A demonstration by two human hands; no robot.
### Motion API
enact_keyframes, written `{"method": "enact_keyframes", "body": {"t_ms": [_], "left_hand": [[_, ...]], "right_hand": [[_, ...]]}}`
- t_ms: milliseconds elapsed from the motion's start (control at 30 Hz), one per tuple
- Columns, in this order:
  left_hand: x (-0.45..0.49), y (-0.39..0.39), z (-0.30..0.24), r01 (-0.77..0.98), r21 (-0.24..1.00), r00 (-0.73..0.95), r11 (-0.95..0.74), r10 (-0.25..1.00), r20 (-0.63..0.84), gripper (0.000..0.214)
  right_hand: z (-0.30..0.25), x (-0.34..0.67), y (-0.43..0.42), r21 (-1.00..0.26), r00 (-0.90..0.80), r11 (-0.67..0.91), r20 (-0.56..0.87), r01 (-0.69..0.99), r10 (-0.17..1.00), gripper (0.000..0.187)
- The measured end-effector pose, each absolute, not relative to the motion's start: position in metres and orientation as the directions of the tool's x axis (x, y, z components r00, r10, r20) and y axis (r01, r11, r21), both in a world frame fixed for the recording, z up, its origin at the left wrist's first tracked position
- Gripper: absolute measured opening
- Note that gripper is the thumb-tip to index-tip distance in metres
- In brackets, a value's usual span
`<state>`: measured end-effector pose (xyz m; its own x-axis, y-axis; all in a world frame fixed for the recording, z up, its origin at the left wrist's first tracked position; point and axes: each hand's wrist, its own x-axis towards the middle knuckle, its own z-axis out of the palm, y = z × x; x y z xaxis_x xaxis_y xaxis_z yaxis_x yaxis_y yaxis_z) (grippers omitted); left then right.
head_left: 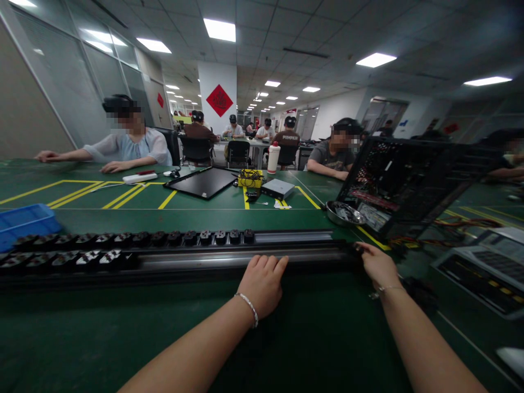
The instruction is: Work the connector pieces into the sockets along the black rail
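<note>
Two long black power strips lie across the green table. My left hand (262, 281) rests on the near power strip (196, 261), fingers curled over its metal rail, holding it. At that strip's right end, my right hand (377, 264) grips the end cap with its fingers closed. The far power strip (213, 237) lies parallel just behind, with a row of sockets along its left part. Both wrists wear thin bracelets.
A blue bin (24, 222) sits at the left edge. An open black computer case (413, 183) and a metal bowl (344, 213) stand at the right, with another device (487, 267) in front. A black panel (202, 183), a yellow box (250, 178) and several seated people lie beyond.
</note>
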<state>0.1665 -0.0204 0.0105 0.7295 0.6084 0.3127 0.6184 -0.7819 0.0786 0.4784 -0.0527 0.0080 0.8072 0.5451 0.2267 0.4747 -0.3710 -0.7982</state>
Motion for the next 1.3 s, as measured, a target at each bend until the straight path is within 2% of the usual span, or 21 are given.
{"method": "enact_keyframes", "body": {"t_ms": [200,433,533,600,667,700,767,833,900,967,1067,1300], "left_hand": [[0.166,-0.020,0.012,0.621,0.071,0.735,-0.781,0.611,0.293,0.053],[0.167,-0.021,0.013,0.622,0.074,0.737,-0.780,0.614,0.283,0.054],[0.167,-0.021,0.013,0.621,0.079,0.736,-0.780,0.615,0.282,0.054],[0.167,-0.020,0.012,0.618,0.086,0.734,-0.782,0.612,0.294,0.053],[0.167,-0.020,0.010,0.616,0.089,0.732,-0.783,0.610,0.304,0.053],[0.167,-0.019,0.009,0.616,0.089,0.731,-0.783,0.610,0.306,0.054],[0.167,-0.019,0.008,0.616,0.087,0.731,-0.783,0.609,0.306,0.055],[0.167,-0.019,0.008,0.615,0.083,0.733,-0.784,0.608,0.305,0.055],[0.167,-0.019,0.008,0.616,0.080,0.734,-0.784,0.608,0.304,0.055],[0.167,-0.020,0.009,0.621,0.079,0.731,-0.780,0.613,0.301,0.056],[0.166,-0.020,0.010,0.625,0.082,0.729,-0.776,0.619,0.292,0.055],[0.165,-0.020,0.011,0.628,0.075,0.732,-0.775,0.620,0.281,0.054]], "right_hand": [[0.001,0.486,-0.053,-0.778,0.807,-0.394,0.233,0.489,0.542,0.042],[0.006,0.480,-0.056,-0.655,0.795,-0.523,0.207,0.545,0.570,0.046],[0.017,0.470,-0.062,-0.610,0.784,-0.534,0.256,0.585,0.566,0.050],[0.029,0.459,-0.067,-0.537,0.763,-0.552,0.341,0.638,0.549,0.053],[0.041,0.447,-0.072,-0.333,0.683,-0.605,0.474,0.723,0.556,0.053],[0.046,0.441,-0.075,-0.282,0.681,-0.627,0.422,0.726,0.599,0.053],[0.052,0.430,-0.077,-0.214,0.682,-0.648,0.198,0.731,0.704,0.054],[0.052,0.421,-0.076,-0.130,0.611,-0.603,0.039,0.787,0.790,0.059],[0.047,0.416,-0.074,-0.085,0.577,-0.581,-0.070,0.810,0.814,0.066],[0.042,0.414,-0.071,-0.063,0.571,-0.584,-0.152,0.809,0.807,0.063],[0.038,0.413,-0.067,-0.057,0.585,-0.606,-0.205,0.793,0.785,0.055],[0.036,0.419,-0.065,-0.073,0.610,-0.630,-0.184,0.773,0.771,0.046]]}}
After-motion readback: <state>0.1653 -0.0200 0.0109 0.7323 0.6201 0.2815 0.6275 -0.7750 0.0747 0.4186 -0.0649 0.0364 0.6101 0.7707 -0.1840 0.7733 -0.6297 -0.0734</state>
